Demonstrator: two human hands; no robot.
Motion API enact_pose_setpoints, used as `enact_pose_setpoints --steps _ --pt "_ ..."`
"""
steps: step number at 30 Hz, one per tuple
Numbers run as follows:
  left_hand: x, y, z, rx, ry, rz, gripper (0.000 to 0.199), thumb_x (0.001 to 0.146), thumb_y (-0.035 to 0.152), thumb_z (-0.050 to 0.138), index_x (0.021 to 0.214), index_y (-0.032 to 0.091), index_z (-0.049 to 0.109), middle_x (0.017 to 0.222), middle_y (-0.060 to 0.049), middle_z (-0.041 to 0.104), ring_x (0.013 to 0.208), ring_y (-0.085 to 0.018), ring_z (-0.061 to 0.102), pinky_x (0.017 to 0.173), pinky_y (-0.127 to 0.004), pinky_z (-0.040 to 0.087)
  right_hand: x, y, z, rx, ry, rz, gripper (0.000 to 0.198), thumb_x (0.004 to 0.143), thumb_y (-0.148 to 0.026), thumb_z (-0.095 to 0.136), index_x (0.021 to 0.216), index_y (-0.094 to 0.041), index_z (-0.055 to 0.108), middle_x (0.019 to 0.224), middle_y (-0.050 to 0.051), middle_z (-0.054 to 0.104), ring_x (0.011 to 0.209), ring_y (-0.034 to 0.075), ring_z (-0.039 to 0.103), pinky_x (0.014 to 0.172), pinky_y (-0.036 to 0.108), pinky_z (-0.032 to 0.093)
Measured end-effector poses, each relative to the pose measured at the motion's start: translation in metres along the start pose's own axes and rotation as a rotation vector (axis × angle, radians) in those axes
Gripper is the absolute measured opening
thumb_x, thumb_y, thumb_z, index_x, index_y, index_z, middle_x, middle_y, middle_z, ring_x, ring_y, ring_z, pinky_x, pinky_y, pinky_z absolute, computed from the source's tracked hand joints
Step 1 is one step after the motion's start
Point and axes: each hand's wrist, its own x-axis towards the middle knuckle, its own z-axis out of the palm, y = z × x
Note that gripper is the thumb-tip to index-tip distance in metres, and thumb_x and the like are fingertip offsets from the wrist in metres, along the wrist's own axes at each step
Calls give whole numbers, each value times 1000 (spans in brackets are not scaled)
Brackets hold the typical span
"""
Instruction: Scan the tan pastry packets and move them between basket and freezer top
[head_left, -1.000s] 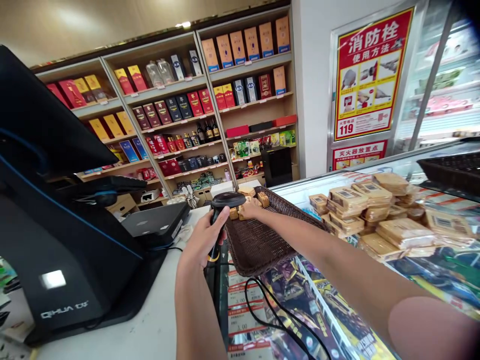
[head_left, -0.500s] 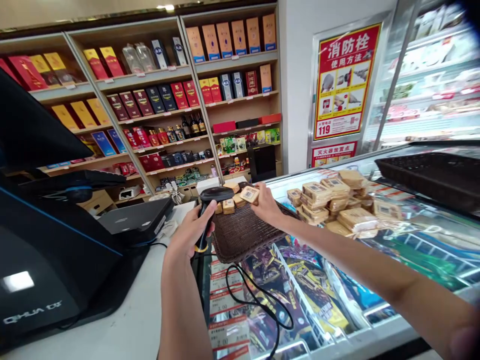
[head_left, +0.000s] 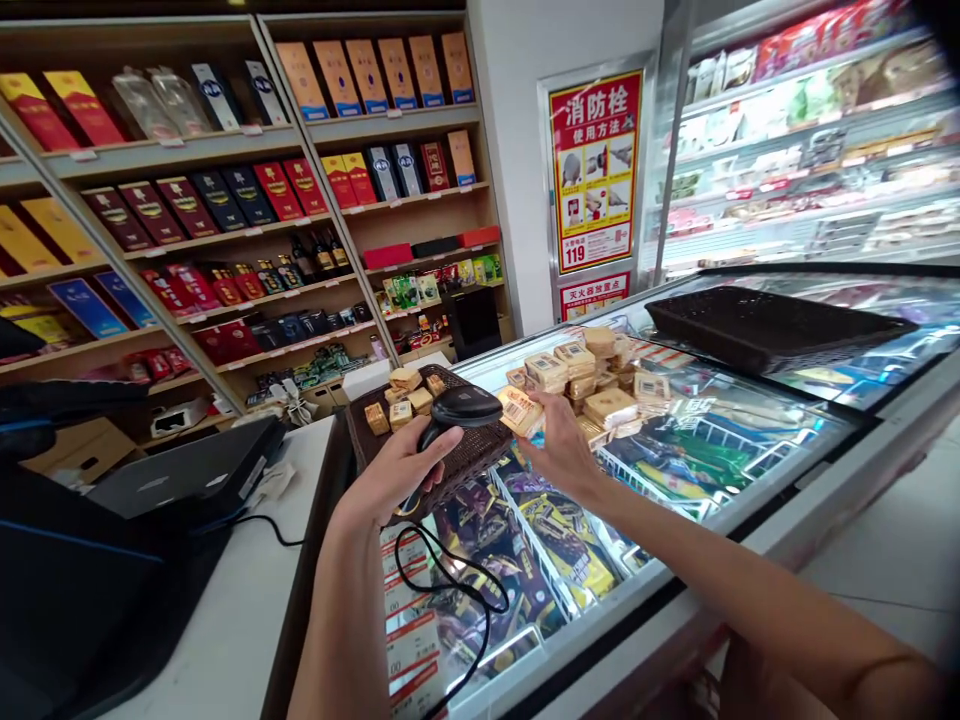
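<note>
My left hand [head_left: 401,468] is wrapped around the handle of a black barcode scanner [head_left: 463,404], whose head points right. Just in front of that head, my right hand [head_left: 564,442] pinches a small tan packet [head_left: 517,412] with a printed label facing up. Beneath the scanner lies a brown woven basket [head_left: 469,455], partly hidden by my left hand. Several similar packets [head_left: 405,402] sit at its far end. Beyond my right hand, a pile of tan packets [head_left: 611,405] rests on the glass freezer top.
The scanner's black cable [head_left: 480,600] loops over the freezer's glass lid [head_left: 540,520]. A second dark basket [head_left: 772,325] stands on the freezer at the right. At left are a white counter [head_left: 225,600] and a black checkout machine [head_left: 67,600]. Stocked shelves [head_left: 247,230] line the back wall.
The view has swung right. My right hand has carried the packet from over the basket to the right, in front of the scanner head. The scanner stays in my left hand.
</note>
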Motion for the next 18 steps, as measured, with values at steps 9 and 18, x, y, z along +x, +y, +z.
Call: enact_pose_setpoints --steps 9,18 --pt "-1 -6 -17 27 62 -37 48 83 67 59 88 20 53 54 7 47 49 -8 41 49 -21 30 -42 66 -25 -235 -14 153 29 85 -29 61 112 -19 56 107 12 65 101 32 52 91 47 46" --pt "-3 -16 -34 22 201 -94 51 80 71 60 87 20 53 53 6 50 47 -10 42 45 -21 27 -61 85 -17 -325 -30 142 32 95 -34 50 121 -19 60 118 16 53 111 33 50 93 50 47"
